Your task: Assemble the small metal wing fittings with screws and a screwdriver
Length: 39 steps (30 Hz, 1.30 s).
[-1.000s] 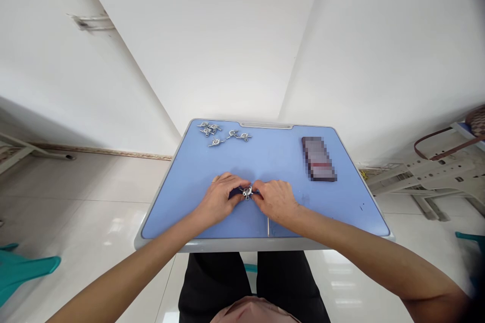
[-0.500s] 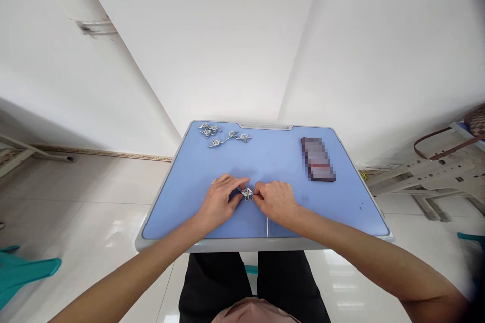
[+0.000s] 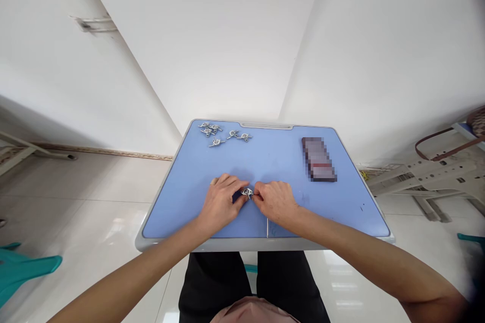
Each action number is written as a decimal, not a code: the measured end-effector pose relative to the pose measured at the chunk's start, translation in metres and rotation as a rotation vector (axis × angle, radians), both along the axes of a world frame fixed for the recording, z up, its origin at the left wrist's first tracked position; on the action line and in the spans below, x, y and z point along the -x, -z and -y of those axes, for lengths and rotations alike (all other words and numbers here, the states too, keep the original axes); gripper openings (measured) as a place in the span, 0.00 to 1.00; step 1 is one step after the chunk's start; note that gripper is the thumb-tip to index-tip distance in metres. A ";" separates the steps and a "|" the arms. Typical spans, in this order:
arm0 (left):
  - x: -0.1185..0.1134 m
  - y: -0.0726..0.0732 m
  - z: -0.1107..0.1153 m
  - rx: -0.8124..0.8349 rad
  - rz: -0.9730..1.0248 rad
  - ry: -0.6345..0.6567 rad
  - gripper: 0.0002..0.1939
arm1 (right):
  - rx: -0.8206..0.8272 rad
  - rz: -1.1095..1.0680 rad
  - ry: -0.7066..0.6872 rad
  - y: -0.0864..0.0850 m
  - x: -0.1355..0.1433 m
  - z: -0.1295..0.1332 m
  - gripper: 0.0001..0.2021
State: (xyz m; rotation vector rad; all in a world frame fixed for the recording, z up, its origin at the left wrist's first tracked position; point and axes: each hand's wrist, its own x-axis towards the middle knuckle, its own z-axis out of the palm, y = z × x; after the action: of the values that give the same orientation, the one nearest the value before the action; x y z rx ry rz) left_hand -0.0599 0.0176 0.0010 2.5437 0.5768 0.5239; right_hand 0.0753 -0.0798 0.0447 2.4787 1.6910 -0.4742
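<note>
A small silver metal fitting (image 3: 247, 192) with a round middle and a thin stem lies between my two hands, low over the table. The thumb and fingers of my left hand (image 3: 225, 198) pinch its left side. My right hand (image 3: 276, 202), fingers curled, grips its right end, though the exact hold is hidden by the knuckles. Below my right hand a thin pale stick (image 3: 267, 227) points toward the table's front edge. Several similar metal fittings (image 3: 216, 142) lie at the far left of the table.
The blue tabletop (image 3: 273, 154) has a grey rim. A dark rectangular object (image 3: 319, 159), blurred by pixels, lies on the right. White wall (image 3: 235, 50) stands directly behind the table. Teal stool parts (image 3: 34, 267) show on the left, and a beige metal frame (image 3: 428, 176) on the right.
My left thumb and fingers have closed in on the fitting, and its loop has turned slightly. My right hand stays almost in place.
</note>
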 end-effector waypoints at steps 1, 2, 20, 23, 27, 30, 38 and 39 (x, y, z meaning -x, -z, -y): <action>0.000 -0.001 0.001 -0.007 -0.017 -0.005 0.09 | 0.003 0.003 -0.003 0.000 0.000 0.000 0.12; 0.000 -0.002 0.001 -0.016 -0.030 -0.013 0.06 | 0.006 0.005 -0.007 0.000 0.001 0.000 0.12; 0.001 -0.004 -0.002 0.054 -0.023 -0.026 0.04 | 0.021 -0.014 -0.023 0.002 0.000 0.000 0.11; 0.001 -0.003 -0.001 0.049 -0.025 -0.041 0.04 | 0.029 -0.019 -0.028 0.002 -0.001 -0.001 0.11; 0.002 -0.002 -0.002 0.040 -0.019 -0.049 0.03 | 0.028 -0.019 -0.032 0.005 -0.001 -0.001 0.11; 0.002 -0.002 -0.002 0.034 -0.018 -0.045 0.03 | 0.020 -0.023 -0.031 0.006 -0.002 0.000 0.11; 0.003 -0.001 -0.004 0.070 0.002 -0.016 0.04 | 0.035 -0.039 -0.034 0.006 0.001 0.001 0.11; 0.003 0.000 -0.004 0.072 0.004 -0.012 0.04 | 0.035 -0.043 -0.031 0.006 0.001 0.001 0.11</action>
State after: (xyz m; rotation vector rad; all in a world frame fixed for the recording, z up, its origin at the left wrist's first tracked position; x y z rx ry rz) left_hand -0.0634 0.0217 0.0013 2.4723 0.5985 0.5036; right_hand 0.0740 -0.0806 0.0383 2.4316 1.7194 -0.5529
